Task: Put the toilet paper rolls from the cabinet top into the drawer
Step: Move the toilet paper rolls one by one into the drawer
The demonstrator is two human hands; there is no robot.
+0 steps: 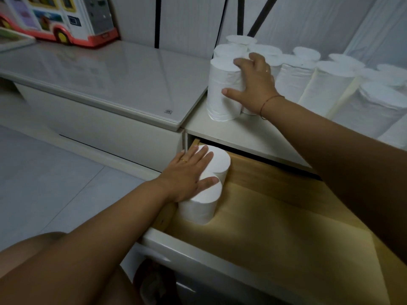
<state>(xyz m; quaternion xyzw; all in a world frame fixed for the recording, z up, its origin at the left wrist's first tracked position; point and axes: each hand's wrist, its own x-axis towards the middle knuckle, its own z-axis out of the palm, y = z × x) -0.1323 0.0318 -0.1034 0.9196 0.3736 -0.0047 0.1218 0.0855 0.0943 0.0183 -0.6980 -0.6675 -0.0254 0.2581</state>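
Two white toilet paper rolls stand upright in the open wooden drawer [275,205] at its left side, a near roll [202,208] and a far roll [221,161]. My left hand [187,172] lies flat across their tops with straight fingers. On the cabinet top [231,130] above the drawer stand several more rolls [326,89], close together. My right hand [255,84] grips the front-left roll [220,102], with the fingers over its top and the thumb across its side. That roll still stands on the cabinet top.
A lower glass-topped cabinet [110,73] adjoins on the left, with a toy bus [66,18] at its back. Pale tiled floor [55,172] lies at the left. The drawer's white front [198,249] juts toward me. Most of the drawer floor is bare wood.
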